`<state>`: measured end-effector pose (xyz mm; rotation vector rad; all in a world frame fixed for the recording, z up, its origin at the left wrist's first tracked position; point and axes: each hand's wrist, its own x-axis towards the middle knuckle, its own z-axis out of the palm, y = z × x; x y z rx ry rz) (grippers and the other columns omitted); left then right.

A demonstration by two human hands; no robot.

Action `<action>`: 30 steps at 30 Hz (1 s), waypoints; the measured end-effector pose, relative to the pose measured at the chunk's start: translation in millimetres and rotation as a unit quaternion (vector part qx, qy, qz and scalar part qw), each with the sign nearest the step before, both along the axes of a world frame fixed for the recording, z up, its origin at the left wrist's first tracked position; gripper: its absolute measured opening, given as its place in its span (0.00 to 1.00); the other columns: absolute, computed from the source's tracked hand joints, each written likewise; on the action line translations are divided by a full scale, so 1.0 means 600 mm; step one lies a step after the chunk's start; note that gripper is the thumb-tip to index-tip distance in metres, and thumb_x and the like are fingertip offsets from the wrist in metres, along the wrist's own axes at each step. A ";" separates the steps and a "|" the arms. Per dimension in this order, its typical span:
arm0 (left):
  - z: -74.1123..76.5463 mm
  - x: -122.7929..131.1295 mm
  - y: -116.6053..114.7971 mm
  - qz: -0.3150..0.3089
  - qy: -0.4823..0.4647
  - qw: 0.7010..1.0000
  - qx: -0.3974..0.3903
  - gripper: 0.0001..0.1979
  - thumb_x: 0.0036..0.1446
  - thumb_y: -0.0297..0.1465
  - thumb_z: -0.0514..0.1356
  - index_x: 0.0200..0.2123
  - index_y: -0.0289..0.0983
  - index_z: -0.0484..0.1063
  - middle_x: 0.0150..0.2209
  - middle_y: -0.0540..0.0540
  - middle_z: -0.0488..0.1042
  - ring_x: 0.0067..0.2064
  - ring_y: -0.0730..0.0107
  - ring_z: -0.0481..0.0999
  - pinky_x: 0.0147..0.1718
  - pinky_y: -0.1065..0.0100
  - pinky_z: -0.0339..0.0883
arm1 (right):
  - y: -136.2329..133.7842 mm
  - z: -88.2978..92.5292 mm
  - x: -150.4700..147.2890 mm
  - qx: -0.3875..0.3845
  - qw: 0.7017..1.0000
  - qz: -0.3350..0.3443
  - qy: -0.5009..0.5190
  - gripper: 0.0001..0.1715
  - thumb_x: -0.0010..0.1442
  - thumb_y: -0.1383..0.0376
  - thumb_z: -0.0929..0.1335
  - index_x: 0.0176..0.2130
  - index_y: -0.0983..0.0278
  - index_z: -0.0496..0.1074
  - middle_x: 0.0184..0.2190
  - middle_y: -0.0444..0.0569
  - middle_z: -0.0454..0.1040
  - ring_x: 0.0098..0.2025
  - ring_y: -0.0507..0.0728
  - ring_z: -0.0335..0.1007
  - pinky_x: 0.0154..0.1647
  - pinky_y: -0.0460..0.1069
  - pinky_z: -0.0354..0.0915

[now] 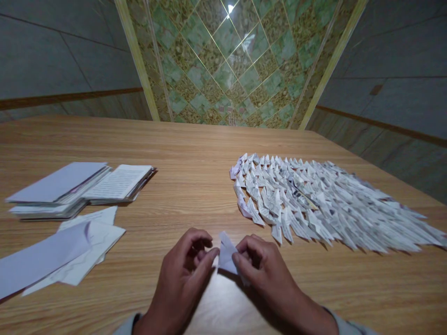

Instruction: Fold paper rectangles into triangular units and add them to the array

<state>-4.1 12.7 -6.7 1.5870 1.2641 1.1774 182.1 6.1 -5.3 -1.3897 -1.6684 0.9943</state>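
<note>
Left hand (pixel 179 279) and right hand (pixel 267 274) are pinching a small folded paper piece (pixel 226 253) between their fingers, holding it over the near wooden worktop (pixel 195 153), just left of massed folded paper units (pixel 314 200).

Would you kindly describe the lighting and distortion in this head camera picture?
Head view: a small glare spot shines on the green tiled wall; the wide lens splays the walls; left hand and right hand cast shadows on the wooden table.

head view looks forward and down onto left hand (pixel 181 279), right hand (pixel 265 274).
</note>
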 end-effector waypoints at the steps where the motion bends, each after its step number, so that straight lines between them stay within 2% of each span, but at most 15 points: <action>1: 0.003 0.000 -0.004 -0.016 0.024 0.999 0.028 0.04 0.62 0.33 0.62 0.34 0.40 0.74 0.31 0.50 0.73 0.31 0.68 0.73 0.31 0.70 0.65 | 0.000 -0.002 0.000 0.034 0.999 -0.018 -0.022 0.08 0.59 0.71 0.68 0.27 0.64 0.71 0.24 0.43 0.68 0.26 0.52 0.63 0.28 0.46 0.56; 4: 0.008 0.003 -0.010 -0.099 0.041 0.994 0.030 0.06 0.64 0.31 0.59 0.35 0.41 0.75 0.37 0.47 0.74 0.39 0.65 0.75 0.38 0.69 0.68 | -0.003 -0.011 -0.002 0.142 0.986 -0.033 -0.076 0.06 0.59 0.72 0.67 0.31 0.63 0.71 0.26 0.44 0.69 0.29 0.54 0.65 0.30 0.47 0.55; 7: 0.005 0.008 -0.009 -0.118 0.008 0.993 -0.006 0.06 0.64 0.30 0.59 0.36 0.42 0.77 0.45 0.44 0.74 0.50 0.61 0.74 0.47 0.67 0.67 | -0.009 -0.017 -0.006 0.201 0.974 -0.015 -0.104 0.05 0.61 0.72 0.67 0.34 0.63 0.70 0.27 0.44 0.69 0.30 0.55 0.64 0.31 0.48 0.54; 10: -0.004 0.013 -0.006 -0.126 -0.035 0.991 -0.042 0.04 0.61 0.30 0.61 0.33 0.40 0.76 0.46 0.43 0.74 0.51 0.59 0.74 0.46 0.67 0.68 | -0.014 -0.018 -0.009 0.215 0.970 0.018 -0.113 0.05 0.61 0.72 0.66 0.34 0.62 0.68 0.28 0.44 0.69 0.31 0.55 0.63 0.32 0.48 0.54; 12: -0.007 0.015 -0.005 -0.122 -0.063 0.988 -0.063 0.04 0.59 0.30 0.63 0.31 0.39 0.74 0.46 0.43 0.75 0.49 0.58 0.75 0.44 0.66 0.68 | -0.016 -0.016 -0.009 0.204 0.973 0.046 -0.101 0.05 0.61 0.72 0.66 0.36 0.62 0.68 0.30 0.45 0.70 0.32 0.55 0.64 0.33 0.49 0.56; 15: -0.006 0.017 -0.005 -0.126 -0.104 0.983 -0.085 0.08 0.59 0.32 0.64 0.27 0.38 0.71 0.41 0.43 0.75 0.43 0.60 0.75 0.41 0.65 0.68 | -0.016 -0.008 -0.007 0.154 0.983 0.077 -0.059 0.04 0.61 0.69 0.68 0.39 0.63 0.69 0.33 0.46 0.73 0.35 0.56 0.66 0.36 0.49 0.58; 20: 0.001 0.016 -0.006 -0.154 -0.163 0.967 -0.124 0.10 0.62 0.35 0.62 0.31 0.37 0.72 0.35 0.46 0.74 0.39 0.63 0.74 0.40 0.65 0.68 | -0.014 0.004 -0.002 0.052 0.994 0.090 0.043 0.07 0.64 0.62 0.68 0.41 0.63 0.73 0.31 0.44 0.73 0.31 0.53 0.66 0.33 0.48 0.59; 26: -0.006 0.016 -0.002 -0.148 -0.147 0.971 -0.118 0.11 0.63 0.37 0.62 0.31 0.36 0.74 0.35 0.45 0.75 0.38 0.62 0.74 0.40 0.64 0.68 | -0.009 0.002 -0.004 -0.015 0.992 0.081 0.098 0.10 0.66 0.58 0.68 0.39 0.63 0.74 0.28 0.42 0.70 0.28 0.52 0.61 0.29 0.47 0.57; 30: -0.002 0.016 -0.003 -0.134 -0.090 0.984 -0.079 0.11 0.64 0.34 0.60 0.31 0.37 0.74 0.35 0.45 0.76 0.39 0.63 0.75 0.41 0.65 0.69 | -0.011 -0.004 -0.005 0.001 0.996 0.061 0.058 0.07 0.67 0.61 0.67 0.41 0.62 0.73 0.28 0.42 0.72 0.28 0.53 0.62 0.29 0.47 0.57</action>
